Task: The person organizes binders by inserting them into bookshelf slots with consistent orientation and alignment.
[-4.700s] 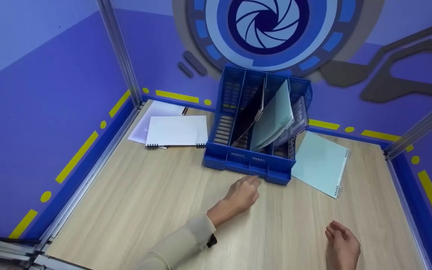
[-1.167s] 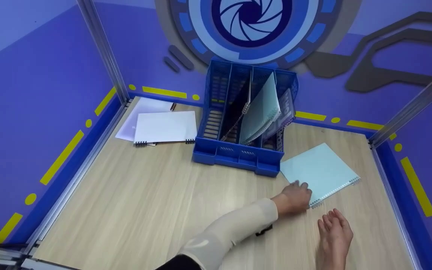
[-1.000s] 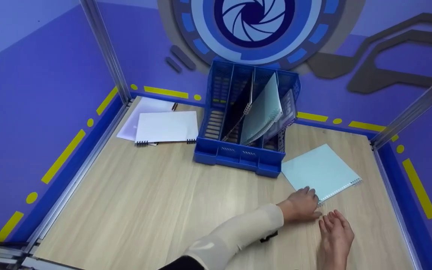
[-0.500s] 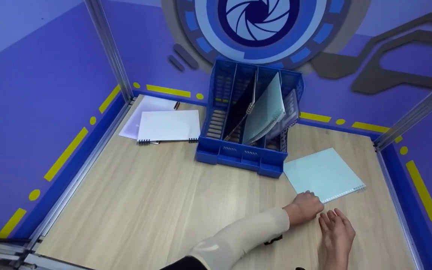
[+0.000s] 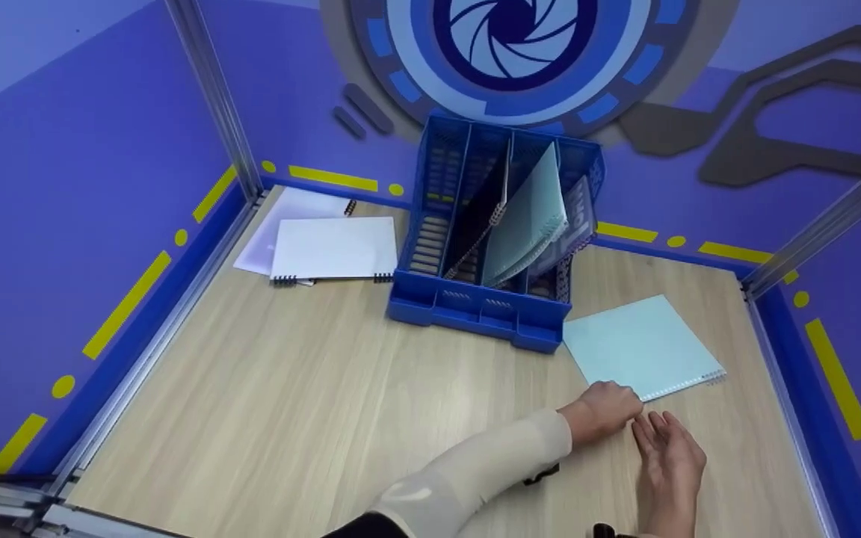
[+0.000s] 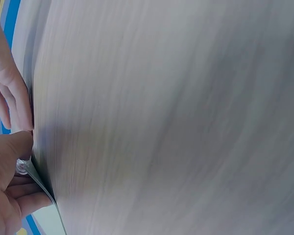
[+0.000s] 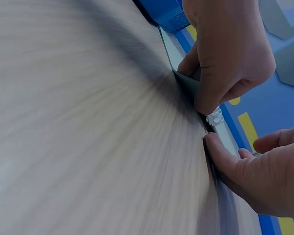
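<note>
A mint-green spiral notebook (image 5: 643, 347) lies flat on the table, right of the blue file rack (image 5: 469, 298), its wire-bound edge toward me. My left hand (image 5: 608, 409) pinches the notebook's near-left corner between thumb and fingers; both wrist views show that corner bent slightly up off the wood. Palm up, my right hand (image 5: 671, 459) rests beside the left one with loosely bent fingers. In the right wrist view its thumb tip comes close to the spiral, and nothing is gripped there.
In the rack lean a dark notebook (image 5: 479, 224), mint notebooks (image 5: 528, 217) and a clear-covered one (image 5: 578, 224). To its left, a white notebook (image 5: 335, 246) overlaps a lilac one (image 5: 258, 246). Walls and metal rails (image 5: 154, 336) border the table (image 5: 288, 388).
My left hand has come from the rack's front to the mint notebook and pinches its corner. The notebook has turned, so its spiral edge faces nearer me. The right hand has barely shifted.
</note>
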`<action>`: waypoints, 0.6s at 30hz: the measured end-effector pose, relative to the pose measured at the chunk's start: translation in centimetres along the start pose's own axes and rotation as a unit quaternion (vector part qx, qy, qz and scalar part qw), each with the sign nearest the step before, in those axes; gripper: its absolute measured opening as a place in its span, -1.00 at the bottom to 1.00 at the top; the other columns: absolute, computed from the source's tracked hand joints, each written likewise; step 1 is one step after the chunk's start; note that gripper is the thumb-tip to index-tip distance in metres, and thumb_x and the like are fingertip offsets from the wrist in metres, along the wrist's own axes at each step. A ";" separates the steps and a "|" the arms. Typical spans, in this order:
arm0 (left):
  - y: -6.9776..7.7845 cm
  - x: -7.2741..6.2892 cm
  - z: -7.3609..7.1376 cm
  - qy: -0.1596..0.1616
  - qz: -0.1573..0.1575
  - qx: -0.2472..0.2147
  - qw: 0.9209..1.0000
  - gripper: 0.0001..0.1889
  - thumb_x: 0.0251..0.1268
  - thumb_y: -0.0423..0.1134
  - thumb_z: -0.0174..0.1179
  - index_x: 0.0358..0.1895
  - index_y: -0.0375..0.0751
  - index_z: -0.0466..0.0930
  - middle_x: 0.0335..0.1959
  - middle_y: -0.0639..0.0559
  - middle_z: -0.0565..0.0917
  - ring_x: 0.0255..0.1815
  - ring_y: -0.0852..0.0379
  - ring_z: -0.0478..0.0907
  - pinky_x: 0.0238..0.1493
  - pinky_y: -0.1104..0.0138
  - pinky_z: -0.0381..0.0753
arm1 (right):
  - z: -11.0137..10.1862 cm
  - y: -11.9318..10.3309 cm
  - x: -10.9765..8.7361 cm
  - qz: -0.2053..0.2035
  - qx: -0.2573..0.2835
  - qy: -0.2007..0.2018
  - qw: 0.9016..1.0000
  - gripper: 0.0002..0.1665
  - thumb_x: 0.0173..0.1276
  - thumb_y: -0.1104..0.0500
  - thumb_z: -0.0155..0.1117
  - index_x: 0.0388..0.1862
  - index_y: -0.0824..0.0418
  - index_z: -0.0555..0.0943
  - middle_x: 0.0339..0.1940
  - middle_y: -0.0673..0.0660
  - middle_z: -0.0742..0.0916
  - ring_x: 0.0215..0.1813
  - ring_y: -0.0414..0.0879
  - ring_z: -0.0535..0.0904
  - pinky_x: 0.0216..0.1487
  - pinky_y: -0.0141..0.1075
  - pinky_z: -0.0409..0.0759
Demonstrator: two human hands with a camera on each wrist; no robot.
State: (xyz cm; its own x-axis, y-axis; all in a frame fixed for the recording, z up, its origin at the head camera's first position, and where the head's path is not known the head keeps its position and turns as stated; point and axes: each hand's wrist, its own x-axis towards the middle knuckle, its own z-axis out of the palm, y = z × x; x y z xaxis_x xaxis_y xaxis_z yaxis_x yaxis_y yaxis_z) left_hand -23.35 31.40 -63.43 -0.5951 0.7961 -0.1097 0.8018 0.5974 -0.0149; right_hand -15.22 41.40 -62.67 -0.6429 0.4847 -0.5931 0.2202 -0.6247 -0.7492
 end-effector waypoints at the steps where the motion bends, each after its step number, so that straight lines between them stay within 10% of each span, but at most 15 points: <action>1: -0.1 0.0 0.0 0.001 -0.003 -0.004 1.000 -0.86 0.50 -0.12 0.20 -0.05 0.24 0.71 -0.13 0.32 0.71 -0.16 0.36 0.64 -0.16 0.48 0.61 | 0.0 -0.1 0.2 0.005 0.014 -0.001 1.000 -0.34 0.67 0.11 -0.10 0.65 0.15 0.09 0.55 0.17 0.34 0.17 -0.14 0.67 0.29 -0.20 0.50; 5: -0.3 -0.1 0.1 0.004 -0.006 -0.014 1.000 -0.86 0.48 -0.13 0.21 -0.04 0.21 0.71 -0.12 0.32 0.71 -0.15 0.36 0.64 -0.15 0.47 0.61 | 0.1 -0.3 1.0 0.011 0.039 -0.013 0.999 -0.32 0.63 0.14 0.00 0.64 0.16 0.11 0.49 0.14 0.43 0.03 -0.13 0.73 0.27 -0.18 0.52; 11: -0.6 -0.2 0.0 0.006 0.000 -0.012 1.000 -0.85 0.49 -0.15 0.19 -0.02 0.16 0.71 -0.12 0.28 0.71 -0.18 0.34 0.63 -0.18 0.46 0.62 | 0.4 -0.9 2.1 0.029 0.075 -0.020 0.997 -0.36 0.62 0.17 0.02 0.60 0.18 0.18 -0.03 0.11 0.76 0.34 -0.11 0.55 0.20 -0.21 0.58; 18: -1.3 -0.8 0.1 0.032 -0.002 -0.028 0.999 -0.91 0.47 -0.15 0.20 -0.11 0.09 0.69 -0.21 0.23 0.69 -0.29 0.33 0.61 -0.28 0.46 0.61 | 1.0 -1.8 3.6 0.052 0.066 -0.050 0.995 -0.23 0.59 0.23 0.04 0.66 0.17 0.00 -0.19 0.06 0.68 0.38 -0.15 0.48 0.31 -0.27 0.47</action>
State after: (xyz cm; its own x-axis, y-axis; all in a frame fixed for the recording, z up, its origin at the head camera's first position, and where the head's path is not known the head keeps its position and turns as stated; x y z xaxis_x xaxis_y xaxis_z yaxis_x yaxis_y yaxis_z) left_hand -23.89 29.98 -63.42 -0.6014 0.7976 -0.0452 0.7967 0.6030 0.0397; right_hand -18.66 43.67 -63.22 -0.6932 0.3545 -0.6276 0.1943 -0.7466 -0.6362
